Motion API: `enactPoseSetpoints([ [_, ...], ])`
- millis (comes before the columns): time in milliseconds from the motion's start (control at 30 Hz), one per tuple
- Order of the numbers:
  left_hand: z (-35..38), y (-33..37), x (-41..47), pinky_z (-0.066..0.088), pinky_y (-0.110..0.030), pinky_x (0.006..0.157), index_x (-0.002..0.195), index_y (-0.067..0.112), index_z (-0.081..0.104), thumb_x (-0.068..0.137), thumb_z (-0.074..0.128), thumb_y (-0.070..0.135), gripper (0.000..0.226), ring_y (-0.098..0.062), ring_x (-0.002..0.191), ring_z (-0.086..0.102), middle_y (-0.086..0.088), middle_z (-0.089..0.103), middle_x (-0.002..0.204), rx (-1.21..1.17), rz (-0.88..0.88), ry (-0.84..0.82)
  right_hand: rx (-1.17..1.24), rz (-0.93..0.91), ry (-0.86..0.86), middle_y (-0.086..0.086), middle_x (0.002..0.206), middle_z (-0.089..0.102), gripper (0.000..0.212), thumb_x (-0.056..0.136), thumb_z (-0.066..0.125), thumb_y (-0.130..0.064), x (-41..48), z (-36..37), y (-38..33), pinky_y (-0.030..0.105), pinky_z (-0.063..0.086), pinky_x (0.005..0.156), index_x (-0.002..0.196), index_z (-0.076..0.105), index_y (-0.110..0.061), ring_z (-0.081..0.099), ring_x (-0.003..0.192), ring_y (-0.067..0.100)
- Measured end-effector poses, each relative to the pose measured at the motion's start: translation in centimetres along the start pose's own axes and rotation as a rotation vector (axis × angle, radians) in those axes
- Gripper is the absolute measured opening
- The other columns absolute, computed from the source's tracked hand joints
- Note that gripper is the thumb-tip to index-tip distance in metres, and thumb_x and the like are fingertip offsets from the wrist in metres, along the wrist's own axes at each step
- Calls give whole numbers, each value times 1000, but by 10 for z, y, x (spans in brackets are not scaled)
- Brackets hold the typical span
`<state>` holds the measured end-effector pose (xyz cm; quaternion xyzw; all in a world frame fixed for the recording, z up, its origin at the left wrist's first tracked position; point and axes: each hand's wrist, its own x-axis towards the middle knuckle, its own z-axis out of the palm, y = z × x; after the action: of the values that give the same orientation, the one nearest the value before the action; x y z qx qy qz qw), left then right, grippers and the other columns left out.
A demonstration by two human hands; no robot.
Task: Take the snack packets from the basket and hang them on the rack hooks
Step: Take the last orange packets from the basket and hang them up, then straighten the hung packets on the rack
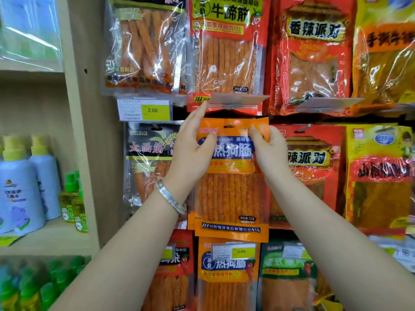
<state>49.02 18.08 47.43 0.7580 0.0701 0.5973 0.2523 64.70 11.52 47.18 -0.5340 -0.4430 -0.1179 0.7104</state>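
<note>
Both hands hold an orange snack packet (232, 176) by its top corners, left hand (193, 151) and right hand (270, 151), its hang hole at a hook (230, 125). Red packets (226, 52) hang above; a silver bracelet (171, 199) circles the left wrist

Yellow price tag (155, 111) reads 2.00 (orange packet (232, 194): 热狗肠).
</note>
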Motion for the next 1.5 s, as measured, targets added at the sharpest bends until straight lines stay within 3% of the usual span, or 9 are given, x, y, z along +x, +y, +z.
enactPoseSetpoints([
  [100, 2, -5, -4, 22, -20, 112, 146, 34, 28, 92, 50, 18, 61, 5, 137, 21, 23, 29, 144, -16, -7, 0, -60, -33, 33, -14, 78, 54, 12, 90, 59, -32, -4, -3, 8, 19, 41, 66, 89, 54, -21, 51, 68, -4],
  [300, 13, -40, -44, 12, -36, 118, 151, 26, 10, 88, 56, 17, 78, -3, 142, 8, 5, 15, 158, 135, -217, -4, -214, -52, 87, -4, 108, 45, 50, 85, 66, -23, -35, -10, 32, 14, 37, 80, 128, 43, -13, 46, 90, 3],
  [367, 17, -50, -61, 8, -33, 117, 151, 26, 2, 90, 55, 15, 82, -2, 142, 5, 6, 10, 158, 99, -296, -34, -214, -63, 57, 0, 120, 45, 50, 89, 60, -23, -50, -12, 41, 9, 34, 86, 134, 40, -12, 44, 99, -4],
  [500, 27, -62, -92, 16, -29, 114, 149, 32, -12, 89, 53, 9, 91, -2, 141, 8, 10, 4, 158, -57, -434, -92, -205, 85, -69, 3, 147, 31, 57, 94, 45, -16, -83, -13, 59, 24, 22, 107, 146, 24, -20, 30, 134, 12],
  [733, 35, -78, -105, 26, -26, 104, 146, 31, -22, 82, 66, 6, 111, -14, 142, 13, 0, 2, 158, 11, -521, -193, -220, 157, -306, -4, 153, 11, 107, 77, 67, -11, -94, -14, 73, 22, 14, 104, 148, -10, -31, 12, 123, -7],
  [900, 39, -82, -94, 20, -26, 108, 147, 24, -19, 83, 66, 5, 108, -18, 144, 12, -4, 1, 159, 92, -522, -188, -271, 165, -379, 2, 157, 2, 110, 80, 67, -13, -80, -9, 78, 25, 12, 107, 147, -20, -26, 7, 143, 16],
  [1167, 40, -71, -114, 18, -19, 102, 147, 24, -22, 88, 59, 10, 101, -18, 145, 6, -6, 2, 160, 168, -467, -150, -424, 83, -393, 3, 155, 10, 101, 87, 61, -29, -95, -25, 81, 30, 23, 109, 147, -20, -25, 17, 140, 21],
  [1333, 44, -53, -131, 1, -13, 112, 151, 13, -4, 87, 50, -5, 85, -11, 144, -6, -7, -7, 159, 346, -291, -16, -542, -23, -280, 11, 149, 26, 92, 83, 68, -31, -109, -34, 73, 31, 23, 111, 151, 9, -12, 24, 137, 24],
  [1500, 58, -37, -135, 26, -46, 107, 137, 19, 45, 78, 58, -5, 66, -32, 126, 33, -11, 38, 136, 579, -241, 72, -457, -109, -187, 8, 134, 41, 72, 82, 69, -24, -108, -56, 63, 39, 37, 105, 142, 33, -12, 45, 122, 24],
])
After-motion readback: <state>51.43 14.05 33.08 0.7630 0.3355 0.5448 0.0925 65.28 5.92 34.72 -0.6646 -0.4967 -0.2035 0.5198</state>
